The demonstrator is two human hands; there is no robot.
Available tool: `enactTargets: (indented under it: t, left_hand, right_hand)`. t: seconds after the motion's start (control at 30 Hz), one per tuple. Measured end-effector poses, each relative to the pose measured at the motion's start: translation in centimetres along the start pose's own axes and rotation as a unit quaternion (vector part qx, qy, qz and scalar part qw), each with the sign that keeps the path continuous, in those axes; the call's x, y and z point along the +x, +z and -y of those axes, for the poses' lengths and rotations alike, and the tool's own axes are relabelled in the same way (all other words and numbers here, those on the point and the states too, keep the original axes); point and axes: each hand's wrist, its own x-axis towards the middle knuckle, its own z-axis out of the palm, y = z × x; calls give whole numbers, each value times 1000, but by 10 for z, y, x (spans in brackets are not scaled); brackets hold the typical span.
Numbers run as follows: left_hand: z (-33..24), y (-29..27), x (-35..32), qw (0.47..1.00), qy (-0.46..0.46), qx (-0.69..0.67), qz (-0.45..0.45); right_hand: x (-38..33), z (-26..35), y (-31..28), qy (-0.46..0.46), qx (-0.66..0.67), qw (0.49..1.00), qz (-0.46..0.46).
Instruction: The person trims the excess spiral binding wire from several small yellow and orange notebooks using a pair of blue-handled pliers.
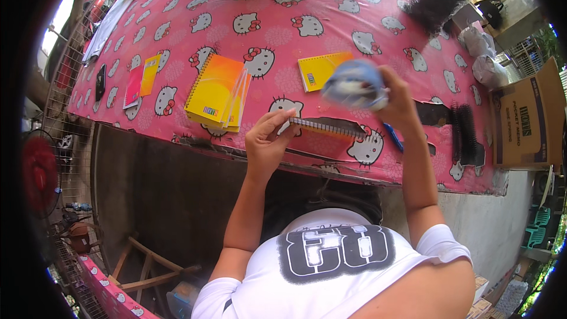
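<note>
- The left hand (269, 142), at the centre of the frame, pinches the near end of a spiral-bound notebook (328, 127), thumb and fingers closed on its edge; the notebook is held edge-on just above the front edge of the tabletop (307, 0).
- The right hand (397, 97), right of centre, is closed around a blurred blue-and-white bundle (353, 84), raised just above the notebook; what the bundle is cannot be told.
- The tabletop, covered in a pink cartoon-cat cloth, fills the upper half of the frame.
- A stack of yellow-orange notebooks (217, 91) lies left of centre, a single yellow notebook (319, 70) sits behind the bundle, and a pink and an orange booklet (140, 80) lie further left.
- A blue pen (394, 136) lies beside the right wrist.
- Black spiral bindings (466, 133) lie at the right of the tabletop.
- An open cardboard box (528, 119) stands at the right edge of the frame; its contents are out of sight.
</note>
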Motion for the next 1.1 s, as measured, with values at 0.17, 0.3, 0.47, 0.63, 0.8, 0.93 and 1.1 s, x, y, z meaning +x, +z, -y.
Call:
enactTargets:
  t: [0.17, 0.3, 0.47, 0.63, 0.8, 0.93, 1.1]
  left_hand:
    - [0, 3, 8, 997, -32, -70, 24]
    - [3, -7, 15, 997, 66, 7, 35]
    - [-68, 18, -7, 880, 325, 335, 85]
    - [-36, 29, -29, 946, 116, 303, -8]
    - [-34, 35, -29, 933, 184, 307, -21]
    - [-37, 39, -29, 942, 181, 282, -23]
    - [-34, 34, -30, 917, 243, 316, -35]
  right_hand:
    - [-14, -72, -73, 142, -315, 932, -108]
    - [-54, -62, -58, -1, -425, 894, -140]
    - [-118, -20, -24, 20, -382, 924, -9]
    - [-107, -13, -20, 52, -333, 940, -56]
    - [-108, 64, 16, -108, -71, 991, 32]
    - [-106, 73, 35, -121, -72, 990, 22]
    - [-103, 56, 37, 210, 391, 877, 186]
